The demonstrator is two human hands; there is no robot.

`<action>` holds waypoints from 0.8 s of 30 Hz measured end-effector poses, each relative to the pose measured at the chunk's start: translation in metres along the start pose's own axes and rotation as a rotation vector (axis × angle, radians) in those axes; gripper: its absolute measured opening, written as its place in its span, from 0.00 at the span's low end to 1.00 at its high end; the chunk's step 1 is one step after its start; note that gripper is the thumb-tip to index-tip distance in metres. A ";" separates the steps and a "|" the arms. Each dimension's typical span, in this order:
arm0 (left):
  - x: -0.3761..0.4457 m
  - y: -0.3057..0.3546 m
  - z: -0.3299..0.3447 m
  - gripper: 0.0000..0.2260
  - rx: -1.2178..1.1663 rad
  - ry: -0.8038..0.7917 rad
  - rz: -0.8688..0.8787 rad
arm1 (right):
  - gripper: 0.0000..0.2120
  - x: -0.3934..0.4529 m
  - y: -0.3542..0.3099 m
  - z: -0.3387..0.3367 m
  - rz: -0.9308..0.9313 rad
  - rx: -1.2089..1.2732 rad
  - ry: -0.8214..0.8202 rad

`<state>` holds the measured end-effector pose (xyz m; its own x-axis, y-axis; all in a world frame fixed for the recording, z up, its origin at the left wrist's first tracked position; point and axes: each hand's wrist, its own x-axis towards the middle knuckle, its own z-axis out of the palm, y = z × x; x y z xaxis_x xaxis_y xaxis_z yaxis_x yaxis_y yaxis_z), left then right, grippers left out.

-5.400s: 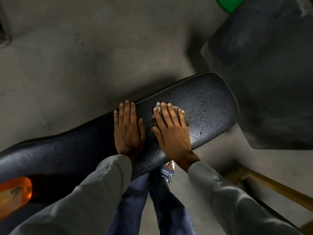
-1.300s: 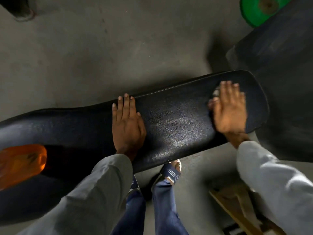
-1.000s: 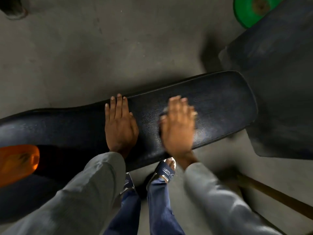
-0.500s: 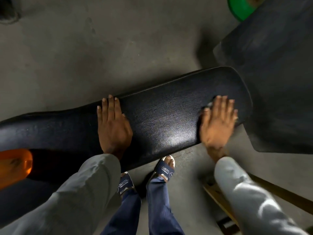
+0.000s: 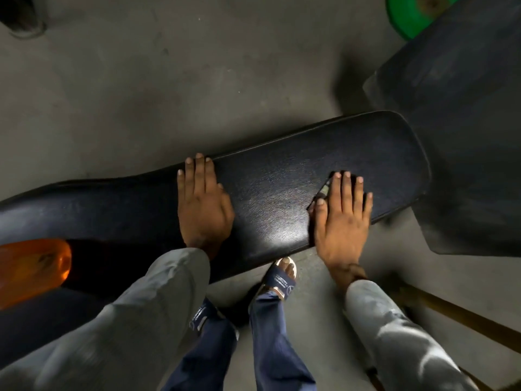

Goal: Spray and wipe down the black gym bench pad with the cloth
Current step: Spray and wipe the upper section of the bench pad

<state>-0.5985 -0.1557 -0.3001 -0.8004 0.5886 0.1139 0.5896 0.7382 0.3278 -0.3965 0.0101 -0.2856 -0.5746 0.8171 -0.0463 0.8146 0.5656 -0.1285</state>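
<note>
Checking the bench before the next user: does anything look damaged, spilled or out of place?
Nothing stands out. The bench pad looks intact, with no tears or puddles visible. The right hand presses the cloth flat; the left hand rests open on the pad.

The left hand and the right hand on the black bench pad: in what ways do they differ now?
The right hand presses a cloth flat against the bench pad; the left hand lies on bare pad with nothing under it. The right hand sits near the pad's rounded end, while the left hand sits toward its middle. Both lie palm down with straight fingers, and both wear grey sleeves.
</note>
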 end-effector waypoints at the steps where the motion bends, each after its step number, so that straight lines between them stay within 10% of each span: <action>1: 0.000 -0.002 0.001 0.26 -0.007 -0.001 0.002 | 0.32 -0.005 -0.016 0.002 0.063 -0.011 0.016; 7: -0.010 -0.030 -0.026 0.20 -0.317 0.070 0.002 | 0.32 -0.073 -0.149 0.020 -0.248 0.059 -0.091; 14: -0.066 -0.129 -0.066 0.22 -0.146 0.062 -0.055 | 0.31 -0.046 -0.219 0.026 -0.729 0.100 -0.108; 24: -0.068 -0.128 -0.064 0.24 -0.078 -0.003 -0.082 | 0.31 -0.083 -0.183 0.019 -0.022 0.039 -0.059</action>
<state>-0.6267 -0.3118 -0.2899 -0.8451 0.5285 0.0811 0.5120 0.7561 0.4077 -0.4995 -0.1634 -0.2773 -0.5973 0.7956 -0.1010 0.7984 0.5780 -0.1688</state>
